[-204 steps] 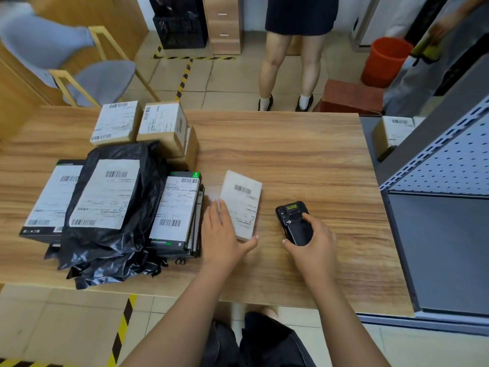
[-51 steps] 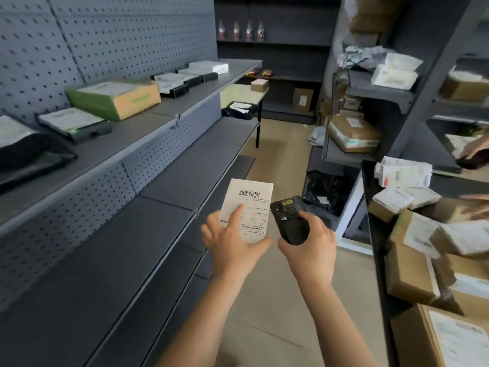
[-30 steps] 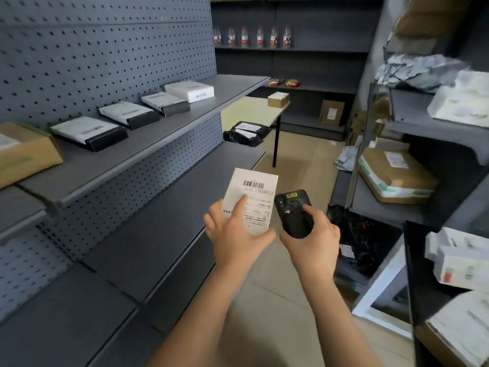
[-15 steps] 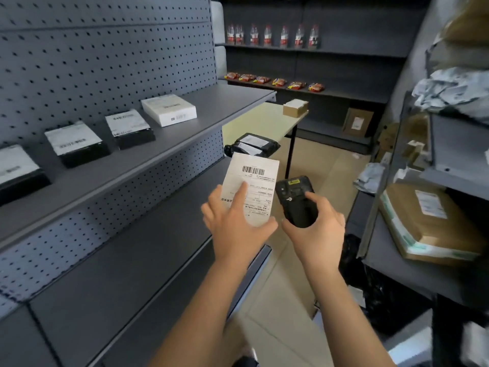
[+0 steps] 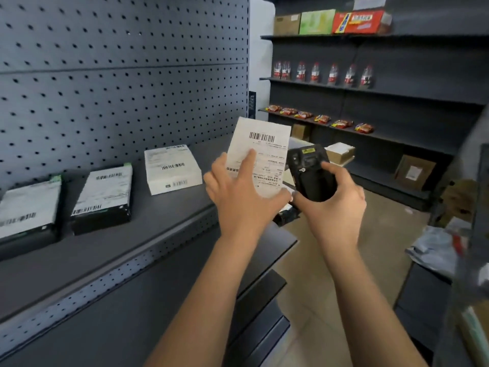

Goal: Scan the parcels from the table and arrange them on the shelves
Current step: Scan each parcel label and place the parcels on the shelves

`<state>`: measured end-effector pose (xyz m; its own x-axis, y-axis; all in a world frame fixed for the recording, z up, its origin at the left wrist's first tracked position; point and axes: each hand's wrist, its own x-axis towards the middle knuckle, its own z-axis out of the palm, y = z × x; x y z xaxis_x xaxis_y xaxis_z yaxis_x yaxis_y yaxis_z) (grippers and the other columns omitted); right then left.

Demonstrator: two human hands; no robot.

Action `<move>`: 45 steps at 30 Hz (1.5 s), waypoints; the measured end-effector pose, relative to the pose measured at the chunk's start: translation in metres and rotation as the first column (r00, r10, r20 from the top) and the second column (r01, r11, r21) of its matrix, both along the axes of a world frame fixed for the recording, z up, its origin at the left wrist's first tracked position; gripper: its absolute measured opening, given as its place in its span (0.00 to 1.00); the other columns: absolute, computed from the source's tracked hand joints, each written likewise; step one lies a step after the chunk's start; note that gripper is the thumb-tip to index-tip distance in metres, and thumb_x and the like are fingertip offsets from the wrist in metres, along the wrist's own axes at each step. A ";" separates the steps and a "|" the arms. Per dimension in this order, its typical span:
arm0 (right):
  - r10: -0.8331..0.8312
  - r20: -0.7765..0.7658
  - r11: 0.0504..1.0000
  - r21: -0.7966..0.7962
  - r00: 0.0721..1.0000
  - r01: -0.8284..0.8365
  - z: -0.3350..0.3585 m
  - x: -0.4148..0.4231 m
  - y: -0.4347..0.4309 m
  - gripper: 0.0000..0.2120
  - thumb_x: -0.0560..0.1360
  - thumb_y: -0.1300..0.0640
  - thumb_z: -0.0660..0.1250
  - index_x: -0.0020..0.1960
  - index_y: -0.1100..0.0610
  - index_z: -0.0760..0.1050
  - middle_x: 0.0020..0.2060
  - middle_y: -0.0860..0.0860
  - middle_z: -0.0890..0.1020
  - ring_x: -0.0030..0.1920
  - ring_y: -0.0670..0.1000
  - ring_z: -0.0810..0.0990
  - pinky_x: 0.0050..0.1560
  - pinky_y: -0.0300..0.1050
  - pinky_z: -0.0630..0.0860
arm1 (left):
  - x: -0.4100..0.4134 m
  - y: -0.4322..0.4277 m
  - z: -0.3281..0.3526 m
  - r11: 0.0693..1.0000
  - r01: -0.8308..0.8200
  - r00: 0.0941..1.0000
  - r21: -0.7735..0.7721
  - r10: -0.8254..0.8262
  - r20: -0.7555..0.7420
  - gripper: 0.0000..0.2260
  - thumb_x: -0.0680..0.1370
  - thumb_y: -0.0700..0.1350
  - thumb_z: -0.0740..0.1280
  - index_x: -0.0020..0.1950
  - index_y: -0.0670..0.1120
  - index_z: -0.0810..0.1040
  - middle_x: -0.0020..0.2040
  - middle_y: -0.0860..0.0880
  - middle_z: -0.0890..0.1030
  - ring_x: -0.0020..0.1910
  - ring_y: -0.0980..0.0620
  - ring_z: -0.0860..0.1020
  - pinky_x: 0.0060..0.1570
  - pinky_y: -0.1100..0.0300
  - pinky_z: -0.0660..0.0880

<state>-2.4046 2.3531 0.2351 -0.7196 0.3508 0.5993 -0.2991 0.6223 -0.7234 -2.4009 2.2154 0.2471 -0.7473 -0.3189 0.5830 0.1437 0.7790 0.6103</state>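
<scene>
My left hand (image 5: 238,189) holds a flat white parcel (image 5: 264,144) with a barcode label, tilted upright at chest height, index finger lying across the label. My right hand (image 5: 336,197) grips a black handheld scanner (image 5: 308,170) right beside the parcel's right edge. Both are above the right end of a dark grey shelf (image 5: 164,223). On that shelf lie a white labelled box (image 5: 172,168) and two black labelled boxes (image 5: 104,200), (image 5: 26,213) in a row to the left.
A perforated grey back panel (image 5: 119,75) rises behind the shelf. Lower shelves (image 5: 264,287) step out below my arms. Ahead, dark shelving (image 5: 397,102) carries bottles, snack packs and cartons. A small table with a box (image 5: 340,152) stands behind the scanner. Bags lie at the right.
I have walked along the shelving to its far end; the white box and black boxes have slid left and nearer. Parcel and scanner stay in my hands, raised slightly.
</scene>
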 end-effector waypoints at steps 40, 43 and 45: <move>0.913 -0.002 0.405 0.111 0.408 -0.907 0.047 -0.177 -0.085 0.31 0.58 0.55 0.78 0.61 0.48 0.76 0.50 0.44 0.81 0.55 0.53 0.76 0.46 0.40 0.69 | -0.042 -0.036 0.008 0.691 -0.719 0.695 -0.072 0.717 -0.054 0.26 0.72 0.61 0.67 0.67 0.51 0.75 0.66 0.50 0.74 0.66 0.48 0.66 0.67 0.58 0.62; 0.948 0.001 0.317 0.112 0.319 -0.942 0.046 -0.133 -0.112 0.32 0.59 0.56 0.79 0.61 0.48 0.75 0.51 0.44 0.81 0.55 0.53 0.77 0.47 0.43 0.72 | 0.013 -0.049 0.005 0.613 -0.788 0.615 -0.060 0.787 -0.042 0.25 0.74 0.59 0.69 0.68 0.52 0.73 0.67 0.51 0.73 0.67 0.49 0.64 0.67 0.54 0.65; 0.966 0.027 0.254 0.112 0.259 -0.961 0.045 -0.099 -0.131 0.32 0.59 0.55 0.79 0.61 0.47 0.75 0.51 0.44 0.81 0.56 0.53 0.76 0.48 0.43 0.73 | 0.052 -0.059 0.002 0.558 -0.827 0.561 -0.062 0.828 -0.030 0.25 0.74 0.58 0.69 0.69 0.51 0.73 0.67 0.52 0.72 0.67 0.49 0.64 0.66 0.55 0.65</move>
<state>-2.5038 2.2218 0.2802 -0.4624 -0.6385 0.6152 -0.7487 -0.0906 -0.6567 -2.3489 2.1564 0.2493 -0.1751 -0.7618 0.6236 -0.5851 0.5900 0.5564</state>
